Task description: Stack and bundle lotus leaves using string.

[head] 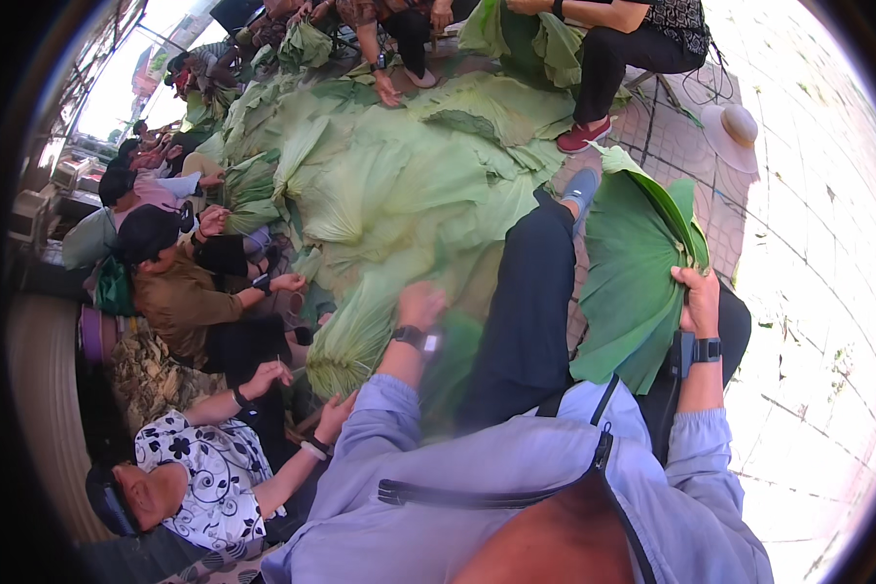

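Note:
My right hand (697, 292) grips a stack of folded green lotus leaves (631, 270) near their gathered point, over my right thigh. The leaves fan out left of the hand and hang down toward my lap. My left hand (421, 303) is motion-blurred above the edge of the leaf pile, left of my dark-trousered knee. Whether its fingers hold anything cannot be made out. Below it, a blurred green leaf (452, 358) lies beside my leg. A pleated, paler bundle of leaves (347, 358) is just left of my left wrist.
A wide pile of lotus leaves (401, 168) covers the paving ahead. Several people sit around it; one in a floral shirt (212, 474) is close on my left. Across the pile, a person's red shoe (584, 135) rests near the leaves. A sun hat (731, 135) lies on the paving.

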Motion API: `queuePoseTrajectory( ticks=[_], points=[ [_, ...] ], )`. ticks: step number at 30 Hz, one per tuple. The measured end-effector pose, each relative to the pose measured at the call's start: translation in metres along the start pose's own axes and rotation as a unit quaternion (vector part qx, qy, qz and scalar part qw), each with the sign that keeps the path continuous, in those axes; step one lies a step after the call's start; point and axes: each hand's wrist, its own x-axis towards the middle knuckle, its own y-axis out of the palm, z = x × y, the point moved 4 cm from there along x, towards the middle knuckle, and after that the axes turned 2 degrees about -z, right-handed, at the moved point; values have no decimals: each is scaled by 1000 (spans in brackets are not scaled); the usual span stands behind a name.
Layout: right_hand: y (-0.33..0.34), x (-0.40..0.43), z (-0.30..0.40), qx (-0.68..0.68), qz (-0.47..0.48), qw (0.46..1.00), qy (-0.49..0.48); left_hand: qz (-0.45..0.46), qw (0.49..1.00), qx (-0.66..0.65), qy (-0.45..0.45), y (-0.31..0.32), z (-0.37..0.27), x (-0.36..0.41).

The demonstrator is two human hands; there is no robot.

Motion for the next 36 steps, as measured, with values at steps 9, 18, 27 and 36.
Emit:
queuePoseTrajectory(
  ticks=[9,18,27,36],
  points=[
    [-5,-1,0,52,8,999,9,202,970,-33,132,192,-149,-141],
    [-12,-2,-8,58,15,998,-10,466,873,110,89,354,-76,-232],
    [-3,-8,-17,-91,97,991,22,474,871,130,18,356,-2,-257],
    [4,-8,-21,-219,146,965,-5,504,863,45,8,361,-4,-248]
  ],
)
